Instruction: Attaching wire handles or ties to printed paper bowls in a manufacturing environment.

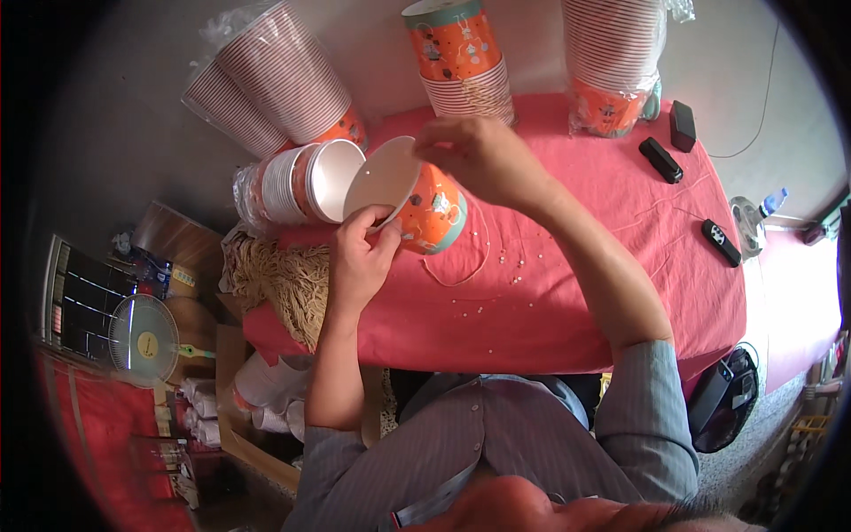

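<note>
An orange paper bucket [430, 213] with a teal base band and white inside is tilted over the table, its mouth facing left. My left hand [362, 257] grips its near rim, thumb outside and fingers reaching over the edge. At the far rim is my right hand [487, 160], fingers curled and pinched together; anything small between them is hidden. A thin pale cord [461, 284] trails in a loop on the red cloth below the bucket. Small white bits [503, 260] lie scattered to the right of it.
Nested buckets [288, 186] lie at the left, beside a heap of tan cords [297, 279]. Tall bucket stacks stand behind: wrapped ones [279, 71], a middle one [456, 44], another wrapped [612, 44]. Small black devices [660, 160] sit along the red-covered table's [603, 266] right side.
</note>
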Motion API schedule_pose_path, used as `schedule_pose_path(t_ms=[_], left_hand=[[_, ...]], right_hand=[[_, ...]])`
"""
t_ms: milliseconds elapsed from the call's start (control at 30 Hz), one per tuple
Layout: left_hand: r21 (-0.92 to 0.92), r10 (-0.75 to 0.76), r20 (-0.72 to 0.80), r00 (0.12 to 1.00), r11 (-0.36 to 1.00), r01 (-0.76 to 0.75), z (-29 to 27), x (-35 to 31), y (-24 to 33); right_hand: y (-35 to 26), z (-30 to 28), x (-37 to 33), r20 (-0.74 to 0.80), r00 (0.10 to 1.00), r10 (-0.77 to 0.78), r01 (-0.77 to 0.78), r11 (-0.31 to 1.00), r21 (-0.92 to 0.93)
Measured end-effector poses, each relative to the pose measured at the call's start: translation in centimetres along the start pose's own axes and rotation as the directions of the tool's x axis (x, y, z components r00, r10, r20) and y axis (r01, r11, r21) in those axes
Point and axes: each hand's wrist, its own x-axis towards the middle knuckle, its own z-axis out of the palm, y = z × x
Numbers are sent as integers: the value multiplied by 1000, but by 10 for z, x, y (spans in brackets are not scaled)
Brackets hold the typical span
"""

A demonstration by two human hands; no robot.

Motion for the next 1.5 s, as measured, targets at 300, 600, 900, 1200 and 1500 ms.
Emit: schedule_pose_path(t_ms=[300, 600, 900, 1200, 1500], left_hand=[[64, 24, -39, 999, 998, -22, -4, -4, 10], [323, 235, -148, 961, 929, -178, 10, -5, 6], [131, 16, 42, 999, 991, -21, -8, -9, 15], [7, 17, -183, 983, 1000, -16, -9, -9, 4], [-154, -18, -163, 986, 988, -7, -18, -8, -7]], right_hand=[[-7, 34, -10, 233, 951, 203, -274, 903, 332], [-13, 43, -14, 190, 966, 176, -221, 944, 246], [-10, 42, -12, 196, 962, 193, -232, 952, 200], [-23, 50, -24, 168, 979, -116, 77, 972, 221], [-15, 62, -27, 185, 908, -377, 384, 923, -3]])
